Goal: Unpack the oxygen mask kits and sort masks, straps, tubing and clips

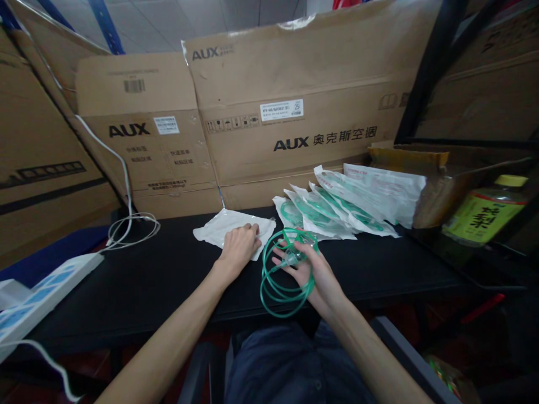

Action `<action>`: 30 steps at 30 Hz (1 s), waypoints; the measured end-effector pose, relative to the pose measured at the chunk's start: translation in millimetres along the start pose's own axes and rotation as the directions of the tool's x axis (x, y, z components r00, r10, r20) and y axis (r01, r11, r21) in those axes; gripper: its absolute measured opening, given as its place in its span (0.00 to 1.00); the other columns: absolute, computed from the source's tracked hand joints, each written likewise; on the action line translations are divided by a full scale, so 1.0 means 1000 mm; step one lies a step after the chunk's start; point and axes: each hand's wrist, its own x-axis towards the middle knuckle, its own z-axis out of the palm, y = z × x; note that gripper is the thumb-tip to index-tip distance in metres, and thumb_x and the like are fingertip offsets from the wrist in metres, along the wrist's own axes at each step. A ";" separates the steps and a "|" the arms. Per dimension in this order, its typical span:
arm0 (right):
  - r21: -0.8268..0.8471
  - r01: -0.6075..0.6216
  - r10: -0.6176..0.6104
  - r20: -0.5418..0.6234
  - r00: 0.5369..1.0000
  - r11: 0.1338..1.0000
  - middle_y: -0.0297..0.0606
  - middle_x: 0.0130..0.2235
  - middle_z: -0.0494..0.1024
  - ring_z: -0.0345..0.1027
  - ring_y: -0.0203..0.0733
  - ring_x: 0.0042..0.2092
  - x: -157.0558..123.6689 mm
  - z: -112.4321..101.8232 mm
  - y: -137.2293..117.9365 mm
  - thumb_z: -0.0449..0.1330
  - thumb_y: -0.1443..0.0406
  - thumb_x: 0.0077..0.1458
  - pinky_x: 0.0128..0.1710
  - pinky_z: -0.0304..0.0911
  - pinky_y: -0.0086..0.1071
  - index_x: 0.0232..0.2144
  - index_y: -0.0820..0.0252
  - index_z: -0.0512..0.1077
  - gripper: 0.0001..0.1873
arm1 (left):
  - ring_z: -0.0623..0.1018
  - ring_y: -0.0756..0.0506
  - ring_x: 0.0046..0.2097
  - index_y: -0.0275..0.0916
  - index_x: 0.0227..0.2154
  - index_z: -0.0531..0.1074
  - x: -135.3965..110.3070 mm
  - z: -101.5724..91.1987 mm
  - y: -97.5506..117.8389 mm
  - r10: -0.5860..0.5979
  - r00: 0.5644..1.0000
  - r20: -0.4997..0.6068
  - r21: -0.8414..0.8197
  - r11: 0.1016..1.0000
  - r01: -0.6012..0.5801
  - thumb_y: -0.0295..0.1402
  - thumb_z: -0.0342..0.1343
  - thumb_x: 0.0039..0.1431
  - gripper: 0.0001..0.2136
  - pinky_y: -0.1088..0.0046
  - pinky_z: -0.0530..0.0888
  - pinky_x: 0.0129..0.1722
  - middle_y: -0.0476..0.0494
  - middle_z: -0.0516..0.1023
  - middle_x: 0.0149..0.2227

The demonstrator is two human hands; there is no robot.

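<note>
In my right hand (318,275) is a coil of green tubing (284,308) with clear plastic fittings among its loops. My right thumb lies over the bundle, and some fingers show through it from below. To the left, my left hand (241,247) has its fingers curled on a flat white pouch (210,229) lying on the black table. Its fingertips are partly hidden, at the pouch's right half. Just beyond my right hand several white-and-clear pouches (332,216) lie in an overlapping row, with green tubing visible inside some.
Large cardboard panels (320,73) stand along the back of the black table (168,280). On the left are a white power strip (46,297) and a looped white cable (126,179). An open cardboard box (433,196) and a yellow-labelled bottle (484,213) stand at the right.
</note>
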 end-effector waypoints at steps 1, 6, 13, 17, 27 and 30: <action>0.001 0.000 0.000 0.002 1.000 1.000 0.42 0.44 0.84 0.79 0.59 0.50 0.000 0.000 0.000 0.71 0.66 0.50 0.54 0.71 0.54 0.52 0.57 0.69 0.28 | 0.82 0.37 0.45 0.37 0.48 0.74 0.000 0.000 0.001 -0.002 1.000 -0.012 0.003 1.000 0.002 0.31 0.50 0.67 0.12 0.66 0.71 0.41 0.35 0.80 0.47; -0.009 0.060 -0.060 -0.032 0.998 0.998 0.39 0.40 0.84 0.80 0.57 0.48 0.002 0.005 0.001 0.72 0.66 0.48 0.53 0.72 0.52 0.55 0.54 0.67 0.32 | 0.81 0.38 0.46 0.38 0.49 0.71 -0.005 -0.007 0.002 -0.036 0.991 -0.127 -0.013 0.999 0.034 0.32 0.46 0.70 0.11 0.68 0.70 0.38 0.37 0.77 0.50; -0.002 0.118 -0.118 -0.056 0.991 0.993 0.38 0.39 0.84 0.81 0.54 0.45 0.012 0.017 0.000 0.72 0.66 0.46 0.47 0.75 0.49 0.51 0.52 0.68 0.30 | 0.81 0.38 0.39 0.39 0.44 0.72 -0.007 -0.004 0.001 0.009 0.981 -0.194 -0.067 0.997 -0.022 0.32 0.52 0.68 0.07 0.67 0.69 0.34 0.39 0.79 0.44; 0.013 0.282 -0.278 -0.125 0.952 0.959 0.35 0.41 0.82 0.80 0.51 0.46 0.025 0.023 -0.004 0.70 0.65 0.46 0.47 0.75 0.46 0.45 0.54 0.69 0.23 | 0.81 0.39 0.40 0.39 0.46 0.73 -0.005 0.001 0.001 0.048 0.968 -0.245 -0.129 0.988 -0.082 0.30 0.53 0.67 0.08 0.67 0.70 0.35 0.40 0.80 0.45; -0.295 0.570 -0.630 -0.181 0.755 0.767 0.41 0.61 0.71 0.72 0.46 0.56 0.054 0.034 0.003 0.63 0.53 0.57 0.52 0.70 0.43 0.64 0.46 0.58 0.36 | 0.81 0.42 0.36 0.36 0.34 0.78 -0.002 0.011 0.000 0.096 0.917 -0.387 -0.289 0.932 -0.219 0.26 0.54 0.65 0.07 0.69 0.72 0.38 0.41 0.81 0.35; -0.422 0.614 -0.719 -0.150 0.678 0.667 0.44 0.65 0.67 0.66 0.48 0.62 0.061 0.034 0.008 0.60 0.49 0.59 0.55 0.68 0.43 0.67 0.47 0.55 0.38 | 0.79 0.45 0.33 0.36 0.35 0.79 -0.004 0.012 0.004 0.090 0.891 -0.444 -0.337 0.905 -0.259 0.26 0.55 0.64 0.07 0.71 0.72 0.36 0.43 0.80 0.33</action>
